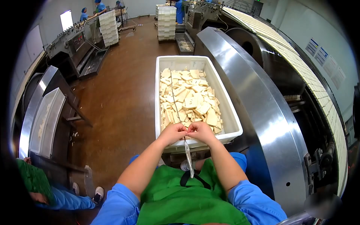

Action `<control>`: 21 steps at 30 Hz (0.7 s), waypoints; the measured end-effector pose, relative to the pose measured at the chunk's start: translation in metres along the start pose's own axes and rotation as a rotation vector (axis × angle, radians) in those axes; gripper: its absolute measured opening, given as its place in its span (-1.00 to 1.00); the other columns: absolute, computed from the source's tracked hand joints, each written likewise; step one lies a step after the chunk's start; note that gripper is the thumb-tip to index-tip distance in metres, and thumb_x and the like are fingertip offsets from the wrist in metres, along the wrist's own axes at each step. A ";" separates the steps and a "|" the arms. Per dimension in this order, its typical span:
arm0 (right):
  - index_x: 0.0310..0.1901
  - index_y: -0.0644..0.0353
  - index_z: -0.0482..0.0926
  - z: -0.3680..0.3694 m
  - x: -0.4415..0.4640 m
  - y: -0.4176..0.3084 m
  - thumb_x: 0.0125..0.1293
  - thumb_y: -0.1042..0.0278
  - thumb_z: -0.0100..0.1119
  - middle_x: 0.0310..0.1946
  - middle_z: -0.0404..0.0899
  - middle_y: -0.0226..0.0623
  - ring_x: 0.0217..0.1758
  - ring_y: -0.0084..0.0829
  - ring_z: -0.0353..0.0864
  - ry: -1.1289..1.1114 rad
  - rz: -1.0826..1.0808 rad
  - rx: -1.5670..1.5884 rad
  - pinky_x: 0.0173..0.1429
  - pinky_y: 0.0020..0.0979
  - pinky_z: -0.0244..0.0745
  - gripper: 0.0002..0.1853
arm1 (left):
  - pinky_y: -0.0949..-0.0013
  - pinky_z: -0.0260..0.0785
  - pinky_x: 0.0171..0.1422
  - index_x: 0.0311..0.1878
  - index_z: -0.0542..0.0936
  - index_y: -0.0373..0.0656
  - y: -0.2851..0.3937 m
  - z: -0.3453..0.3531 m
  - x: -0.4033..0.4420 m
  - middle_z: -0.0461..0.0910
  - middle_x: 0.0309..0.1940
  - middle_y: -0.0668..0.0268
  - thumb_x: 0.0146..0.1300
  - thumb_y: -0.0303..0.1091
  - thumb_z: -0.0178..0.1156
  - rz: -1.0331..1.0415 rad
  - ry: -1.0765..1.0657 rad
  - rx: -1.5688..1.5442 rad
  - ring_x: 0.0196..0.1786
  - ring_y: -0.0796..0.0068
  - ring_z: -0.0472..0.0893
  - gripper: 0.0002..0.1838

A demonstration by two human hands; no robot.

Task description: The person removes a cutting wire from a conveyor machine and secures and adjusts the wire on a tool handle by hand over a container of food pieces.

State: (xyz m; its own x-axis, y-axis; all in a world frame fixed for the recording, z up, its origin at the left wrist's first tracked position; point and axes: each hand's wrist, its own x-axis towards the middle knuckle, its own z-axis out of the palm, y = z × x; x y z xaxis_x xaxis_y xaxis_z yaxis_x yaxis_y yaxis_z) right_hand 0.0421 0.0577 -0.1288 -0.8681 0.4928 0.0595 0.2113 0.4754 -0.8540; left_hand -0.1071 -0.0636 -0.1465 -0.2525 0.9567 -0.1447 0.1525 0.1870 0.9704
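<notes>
My left hand [173, 133] and my right hand [200, 132] meet over the near rim of a white plastic bin [228, 90]. Their fingertips are pinched together on a thin dark cord [174, 95]. One length of it stretches away over pale, flat broken pieces [193, 98] that fill much of the bin. Below my fingers hangs a narrow, shiny plastic-looking strip [188, 159], in front of my green apron [176, 195]. The fingers hide how cord and strip join.
On the right runs a steel machine casing [247, 75], with a belt of pale slabs [318, 71] beyond it. A co-worker [56, 191] is at lower left, near a white tray [47, 123]. Stacked white crates [166, 22] stand farther back on the brown floor [123, 82].
</notes>
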 end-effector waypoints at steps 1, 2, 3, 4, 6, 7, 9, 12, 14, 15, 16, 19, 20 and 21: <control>-0.41 0.22 0.65 0.000 0.000 -0.002 0.01 0.36 0.44 -0.51 0.64 -0.36 -0.45 -0.55 0.58 -0.001 0.002 0.002 -0.30 -0.48 0.49 -0.83 | 0.49 0.39 -0.31 -0.27 0.62 -0.24 0.001 0.000 -0.001 0.61 -0.48 0.38 0.20 -0.36 0.24 -0.002 -0.001 0.000 -0.44 0.63 0.54 -0.86; -0.42 0.24 0.64 0.000 0.000 -0.003 0.02 0.39 0.41 -0.52 0.62 -0.36 -0.44 -0.57 0.56 0.001 0.007 -0.004 -0.28 -0.49 0.48 -0.85 | 0.48 0.40 -0.31 -0.27 0.62 -0.24 0.002 -0.001 -0.001 0.61 -0.47 0.37 0.20 -0.36 0.24 0.004 0.009 0.006 -0.44 0.63 0.55 -0.86; -0.44 0.25 0.63 0.000 -0.001 -0.004 0.03 0.43 0.39 -0.52 0.60 -0.36 -0.42 -0.58 0.54 0.001 0.012 -0.012 -0.26 -0.49 0.47 -0.87 | 0.47 0.41 -0.31 -0.27 0.62 -0.24 0.001 0.000 -0.002 0.62 -0.47 0.36 0.20 -0.36 0.24 0.011 0.020 0.010 -0.44 0.62 0.56 -0.86; -0.44 0.25 0.63 0.001 -0.002 -0.003 0.03 0.43 0.39 -0.52 0.60 -0.36 -0.42 -0.58 0.54 -0.002 0.013 -0.013 -0.26 -0.49 0.47 -0.87 | 0.47 0.41 -0.31 -0.27 0.62 -0.24 -0.002 0.001 -0.002 0.62 -0.47 0.36 0.20 -0.36 0.24 0.009 0.021 0.007 -0.44 0.62 0.56 -0.86; -0.43 0.26 0.64 0.000 -0.001 -0.004 0.04 0.41 0.39 -0.51 0.61 -0.37 -0.43 -0.57 0.55 0.009 0.007 -0.027 -0.27 -0.49 0.48 -0.87 | 0.46 0.42 -0.30 -0.27 0.61 -0.24 -0.003 0.001 0.001 0.62 -0.46 0.35 0.20 -0.36 0.24 -0.002 0.030 0.006 -0.43 0.61 0.57 -0.86; -0.43 0.26 0.64 -0.001 -0.001 -0.004 0.04 0.41 0.39 -0.51 0.61 -0.37 -0.43 -0.57 0.55 0.014 0.005 -0.027 -0.27 -0.49 0.48 -0.87 | 0.46 0.42 -0.30 -0.27 0.61 -0.24 -0.002 0.000 0.002 0.62 -0.46 0.35 0.20 -0.36 0.24 0.001 0.029 0.010 -0.43 0.61 0.57 -0.86; -0.41 0.26 0.65 -0.001 -0.001 -0.004 0.05 0.40 0.38 -0.50 0.62 -0.37 -0.43 -0.57 0.55 0.014 -0.009 -0.019 -0.27 -0.49 0.48 -0.87 | 0.45 0.43 -0.30 -0.28 0.61 -0.24 -0.001 0.000 0.000 0.62 -0.47 0.34 0.20 -0.37 0.24 -0.009 0.017 -0.017 -0.43 0.60 0.57 -0.87; -0.39 0.26 0.66 0.001 -0.001 -0.001 0.06 0.39 0.38 -0.50 0.63 -0.36 -0.43 -0.57 0.56 0.019 -0.012 0.003 -0.27 -0.50 0.48 -0.86 | 0.53 0.46 -0.27 -0.30 0.59 -0.24 0.004 0.001 -0.003 0.61 -0.41 0.37 0.25 -0.44 0.18 -0.017 0.031 0.066 -0.39 0.64 0.56 -0.92; -0.37 0.24 0.67 0.001 -0.001 0.003 0.06 0.34 0.38 -0.49 0.64 -0.34 -0.42 -0.54 0.59 0.015 -0.012 -0.004 -0.27 -0.48 0.50 -0.83 | 0.52 0.46 -0.28 -0.30 0.59 -0.24 0.001 0.001 -0.001 0.61 -0.41 0.37 0.25 -0.44 0.18 -0.022 0.021 0.057 -0.39 0.64 0.56 -0.92; -0.35 0.22 0.69 0.000 0.000 0.002 0.06 0.29 0.39 -0.48 0.66 -0.32 -0.42 -0.51 0.62 0.010 -0.010 -0.009 -0.27 -0.47 0.52 -0.81 | 0.52 0.46 -0.28 -0.30 0.58 -0.24 0.003 0.000 0.000 0.62 -0.40 0.36 0.25 -0.44 0.17 -0.029 0.010 0.049 -0.39 0.64 0.56 -0.92; -0.35 0.22 0.69 -0.001 0.000 0.001 0.06 0.29 0.39 -0.48 0.66 -0.32 -0.42 -0.51 0.62 0.014 -0.012 -0.008 -0.27 -0.47 0.52 -0.81 | 0.52 0.46 -0.28 -0.30 0.58 -0.24 0.003 0.000 0.001 0.62 -0.40 0.36 0.25 -0.44 0.17 -0.028 0.009 0.053 -0.39 0.64 0.56 -0.92; -0.34 0.23 0.69 0.000 -0.001 0.002 0.06 0.30 0.37 -0.47 0.66 -0.31 -0.41 -0.51 0.62 0.006 -0.016 -0.008 -0.27 -0.47 0.52 -0.81 | 0.51 0.46 -0.28 -0.29 0.58 -0.25 0.005 0.001 -0.004 0.62 -0.40 0.36 0.27 -0.42 0.18 -0.009 0.015 0.050 -0.39 0.64 0.56 -0.91; -0.34 0.23 0.69 0.001 -0.002 0.001 0.06 0.30 0.37 -0.47 0.66 -0.31 -0.41 -0.51 0.62 0.012 -0.006 0.009 -0.27 -0.47 0.52 -0.81 | 0.51 0.46 -0.28 -0.28 0.58 -0.24 0.007 0.001 -0.006 0.61 -0.40 0.36 0.28 -0.41 0.18 -0.010 0.026 0.074 -0.39 0.63 0.57 -0.90; -0.34 0.23 0.68 0.000 -0.001 0.001 0.05 0.30 0.37 -0.48 0.66 -0.31 -0.41 -0.52 0.62 0.020 0.002 0.024 -0.27 -0.47 0.51 -0.80 | 0.51 0.46 -0.29 -0.28 0.58 -0.24 0.010 0.001 -0.006 0.61 -0.41 0.37 0.28 -0.40 0.18 -0.009 0.037 0.100 -0.39 0.63 0.57 -0.89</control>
State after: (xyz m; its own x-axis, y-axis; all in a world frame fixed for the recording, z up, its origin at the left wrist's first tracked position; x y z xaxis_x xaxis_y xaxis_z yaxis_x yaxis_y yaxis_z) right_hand 0.0436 0.0580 -0.1300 -0.8583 0.5087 0.0679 0.2021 0.4566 -0.8664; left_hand -0.1029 -0.0669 -0.1363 -0.2888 0.9465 -0.1441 0.2442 0.2183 0.9448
